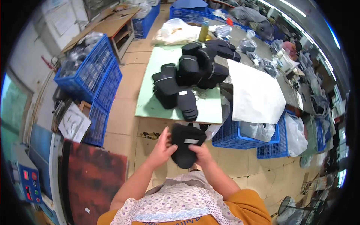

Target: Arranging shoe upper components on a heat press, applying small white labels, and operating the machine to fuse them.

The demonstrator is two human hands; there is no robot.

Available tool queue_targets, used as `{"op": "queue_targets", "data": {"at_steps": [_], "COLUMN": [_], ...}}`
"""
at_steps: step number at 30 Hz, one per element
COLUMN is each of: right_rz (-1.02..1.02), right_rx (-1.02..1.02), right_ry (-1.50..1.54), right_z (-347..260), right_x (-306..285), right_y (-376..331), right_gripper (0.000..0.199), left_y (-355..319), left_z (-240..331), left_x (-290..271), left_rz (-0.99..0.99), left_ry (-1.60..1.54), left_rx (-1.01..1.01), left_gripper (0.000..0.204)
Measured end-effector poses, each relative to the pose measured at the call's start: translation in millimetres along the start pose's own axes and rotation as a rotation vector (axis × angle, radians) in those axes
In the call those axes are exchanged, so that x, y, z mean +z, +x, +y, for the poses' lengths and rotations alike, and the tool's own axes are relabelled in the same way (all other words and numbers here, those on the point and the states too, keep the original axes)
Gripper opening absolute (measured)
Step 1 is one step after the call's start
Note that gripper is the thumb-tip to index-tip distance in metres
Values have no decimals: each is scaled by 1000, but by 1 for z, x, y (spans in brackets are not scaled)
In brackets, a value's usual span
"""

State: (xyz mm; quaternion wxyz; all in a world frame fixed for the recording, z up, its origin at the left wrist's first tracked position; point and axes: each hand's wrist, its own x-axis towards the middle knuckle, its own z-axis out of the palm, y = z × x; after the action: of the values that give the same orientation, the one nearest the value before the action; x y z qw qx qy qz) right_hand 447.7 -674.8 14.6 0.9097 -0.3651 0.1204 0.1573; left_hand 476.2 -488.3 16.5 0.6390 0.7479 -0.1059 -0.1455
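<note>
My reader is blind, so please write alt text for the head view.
A person's left hand and right hand hold a black cap-like fabric piece with a white label. Beyond it, similar black pieces are piled on a pale green table, with blue plastic crates on both sides.

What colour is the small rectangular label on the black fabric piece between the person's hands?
The label is white, seen best in the head view.

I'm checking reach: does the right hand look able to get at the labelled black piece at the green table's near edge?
Probably yes: nothing visible covers the labelled black piece, just ahead of the right hand, though that hand would first need to release the held piece.
</note>
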Motion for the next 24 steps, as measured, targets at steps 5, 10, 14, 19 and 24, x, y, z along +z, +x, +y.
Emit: {"op": "queue_targets", "data": {"at_steps": [5,10,14,19,24], "right_rz": [156,174,229,165,-53], "right_rx": [-135,-149,-119,-38,71], "right_ry": [362,413,481,560,499], "right_z": [-56,-96,-121,-138,-161], "right_x": [-146,-214,-244,-263,-235], "right_y": [-26,-46,-37,-11,34], "right_gripper": [54,59,60,57,62], "left_y": [167,302,335,327,301], "left_z": [-1,-37,-53,-44,-9], "left_x": [88,134,141,129,114], "left_rz": [18,97,37,263,290], "left_ry": [496,845,1094,839,243], "left_rx": [259,85,-178,36,-37], "left_gripper": [23,17,15,9,5]}}
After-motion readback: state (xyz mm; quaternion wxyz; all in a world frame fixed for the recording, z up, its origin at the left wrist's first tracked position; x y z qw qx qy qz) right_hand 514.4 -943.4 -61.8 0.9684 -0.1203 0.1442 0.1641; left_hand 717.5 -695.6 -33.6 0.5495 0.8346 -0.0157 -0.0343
